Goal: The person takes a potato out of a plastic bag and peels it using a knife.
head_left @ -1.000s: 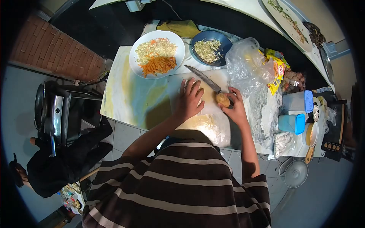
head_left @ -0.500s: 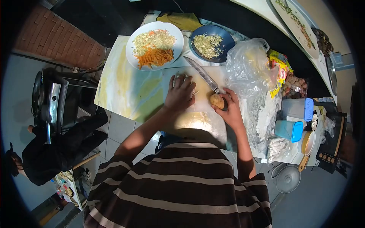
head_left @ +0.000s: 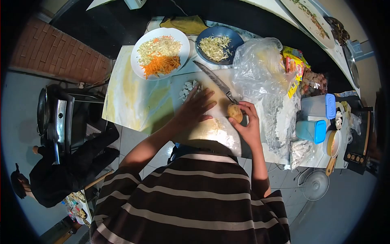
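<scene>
My left hand [head_left: 194, 107] is spread low over the pale cutting board [head_left: 222, 96], fingers apart and holding nothing. Small white diced pieces [head_left: 187, 90] lie in a pile just beyond its fingers. In my right hand [head_left: 249, 125] is a potato [head_left: 234, 112], held between thumb and fingers at the board's right side. A large kitchen knife [head_left: 214, 79] rests on the board above the potato, its handle end close to my right fingers and its tip pointing up and left.
Behind the board stand a white plate [head_left: 138, 70] of shredded carrot and pale shreds, and a dark bowl [head_left: 237, 45] of bean sprouts. Plastic bags [head_left: 256, 65], packets and blue-lidded containers [head_left: 315, 131] fill the right side. At far left is a person in dark clothes [head_left: 57, 179].
My left hand has turned and spread its fingers, uncovering the white diced pieces. My right hand still holds the potato. The whole view has shifted slightly.
</scene>
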{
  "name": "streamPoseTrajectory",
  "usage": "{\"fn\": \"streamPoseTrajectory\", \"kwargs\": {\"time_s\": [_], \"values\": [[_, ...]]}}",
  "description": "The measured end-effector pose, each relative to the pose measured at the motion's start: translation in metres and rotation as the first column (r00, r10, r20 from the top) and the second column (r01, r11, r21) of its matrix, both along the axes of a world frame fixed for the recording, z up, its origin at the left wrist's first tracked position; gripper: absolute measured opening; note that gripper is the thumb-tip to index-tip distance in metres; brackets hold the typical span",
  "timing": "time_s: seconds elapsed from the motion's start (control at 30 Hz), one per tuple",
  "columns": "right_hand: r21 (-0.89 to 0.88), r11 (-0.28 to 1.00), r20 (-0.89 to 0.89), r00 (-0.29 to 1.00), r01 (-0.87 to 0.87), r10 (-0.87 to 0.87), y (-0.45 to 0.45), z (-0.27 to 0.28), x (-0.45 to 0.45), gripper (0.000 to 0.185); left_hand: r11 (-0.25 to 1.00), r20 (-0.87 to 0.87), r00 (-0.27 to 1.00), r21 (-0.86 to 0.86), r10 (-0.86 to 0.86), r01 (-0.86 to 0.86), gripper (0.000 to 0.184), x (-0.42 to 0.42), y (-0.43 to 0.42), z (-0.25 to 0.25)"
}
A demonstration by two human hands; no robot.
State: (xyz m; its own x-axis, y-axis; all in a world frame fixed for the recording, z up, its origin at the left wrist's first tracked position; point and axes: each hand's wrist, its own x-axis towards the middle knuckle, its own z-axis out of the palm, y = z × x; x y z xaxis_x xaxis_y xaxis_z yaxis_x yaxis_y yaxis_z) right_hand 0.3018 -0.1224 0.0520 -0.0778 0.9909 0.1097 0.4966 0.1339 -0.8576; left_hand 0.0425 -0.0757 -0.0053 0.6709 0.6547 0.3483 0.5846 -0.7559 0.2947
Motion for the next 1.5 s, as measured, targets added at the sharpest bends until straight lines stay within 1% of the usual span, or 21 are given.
{"fn": "streamPoseTrajectory", "kwargs": {"time_s": [0.2, 0.3, 0.4, 0.57, 0.63, 0.67, 0.7, 0.73, 0.77, 0.8, 0.83, 0.87, 0.9, 0.93, 1.03, 1.07, 1.1, 1.17, 1.3, 1.43, 1.5], "values": [[-0.014, 0.998, 0.067, 0.995, -0.067, 0.068, 0.004, 0.0, -0.006, 0.047, 0.991, -0.17, 0.976, 0.036, 0.136, -0.132, 0.044, -0.008, 0.0, 0.001], [-0.016, 0.986, 0.118, 0.979, -0.165, 0.166, 0.011, 0.0, -0.01, 0.048, 0.995, -0.15, 0.987, 0.085, 0.065, -0.053, 0.035, -0.013, -0.001, -0.006], [-0.034, 0.972, 0.115, 0.965, -0.233, 0.235, 0.019, 0.002, -0.015, 0.049, 0.995, -0.154, 0.983, 0.019, 0.099, -0.097, 0.034, -0.01, -0.007, 0.0], [-0.068, 0.961, 0.12, 0.954, -0.268, 0.274, 0.031, 0.004, -0.023, 0.049, 0.983, -0.146, 0.973, 0.066, 0.177, -0.169, 0.028, -0.017, -0.005, -0.012], [-0.032, 0.949, 0.068, 0.947, -0.312, 0.314, 0.033, -0.005, -0.027, 0.05, 0.982, -0.145, 0.972, 0.067, 0.183, -0.174, 0.026, -0.018, -0.008, -0.004], [-0.034, 0.947, 0.068, 0.945, -0.318, 0.32, 0.033, -0.011, -0.03, 0.05, 0.981, -0.035, 0.98, 0.016, 0.195, -0.195, 0.026, -0.016, -0.011, 0.0], [-0.066, 0.945, -0.038, 0.947, -0.322, 0.32, 0.034, -0.02, -0.033, 0.049, 0.977, 0.075, 0.975, -0.034, 0.211, -0.209, 0.026, -0.015, -0.013, 0.006], [-0.099, 0.94, -0.143, 0.939, -0.327, 0.312, 0.034, -0.03, -0.036, 0.047, 0.976, 0.074, 0.973, -0.034, 0.217, -0.215, 0.026, -0.016, -0.018, 0.011], [-0.099, 0.938, -0.145, 0.937, -0.333, 0.317, 0.034, -0.04, -0.042, 0.047, 0.938, 0.165, 0.926, -0.134, 0.34, -0.321, 0.032, -0.017, -0.024, 0.016], [-0.067, 0.949, -0.288, 0.917, -0.307, 0.276, 0.032, -0.054, -0.049, 0.046, 0.881, 0.241, 0.854, -0.239, 0.461, -0.408, 0.039, -0.019, -0.029, 0.019], [-0.041, 0.961, -0.426, 0.875, -0.274, 0.231, 0.031, -0.064, -0.057, 0.045, 0.88, 0.239, 0.854, -0.238, 0.463, -0.41, 0.039, -0.019, -0.033, 0.017], [-0.039, 0.961, -0.427, 0.874, -0.275, 0.233, 0.029, -0.074, -0.066, 0.045, 0.812, 0.471, 0.663, -0.377, 0.583, -0.446, 0.045, -0.019, -0.036, 0.012], [-0.032, 0.974, -0.485, 0.856, -0.225, 0.182, 0.027, -0.079, -0.076, 0.045, 0.741, 0.632, 0.393, -0.519, 0.668, -0.426, 0.051, -0.02, -0.038, 0.007], [-0.029, 0.984, -0.54, 0.831, -0.176, 0.133, 0.027, -0.082, -0.083, 0.044, 0.685, 0.645, 0.23, -0.677, 0.729, -0.27, 0.055, -0.022, -0.038, 0.002], [-0.025, 0.994, -0.498, 0.863, -0.111, 0.084, 0.028, -0.079, -0.102, 0.044, 0.752, 0.725, 0.201, -0.634, 0.659, -0.18, 0.054, -0.028, -0.038, 0.004], [-0.021, 0.994, -0.445, 0.891, -0.111, 0.09, 0.032, -0.076, -0.104, 0.046, 0.743, 0.695, 0.264, -0.641, 0.668, -0.193, 0.053, -0.032, -0.036, -0.003], [0.0, 0.997, -0.437, 0.897, -0.078, 0.07, 0.036, -0.069, -0.107, 0.05, 0.742, 0.696, 0.261, -0.643, 0.669, -0.188, 0.053, -0.036, -0.033, -0.011], [-0.037, 0.999, -0.515, 0.857, -0.023, 0.0, 0.052, -0.058, -0.107, 0.052, 0.799, 0.768, 0.225, -0.591, 0.599, -0.112, 0.05, -0.04, -0.026, -0.021], [-0.128, 0.992, -0.602, 0.795, 0.004, -0.081, 0.069, -0.06, -0.119, 0.052, 0.8, 0.789, 0.175, -0.6, 0.589, 0.009, 0.049, -0.042, -0.014, -0.025], [-0.117, 0.993, -0.596, 0.798, 0.025, -0.09, 0.075, -0.068, -0.143, 0.051, 0.789, 0.759, 0.316, -0.612, 0.57, 0.046, 0.05, -0.051, -0.014, -0.018], [-0.133, 0.99, -0.619, 0.776, 0.041, -0.116, 0.068, -0.07, -0.152, 0.051, 0.775, 0.744, 0.328, -0.629, 0.582, 0.051, 0.051, -0.05, -0.017, -0.012]]}}
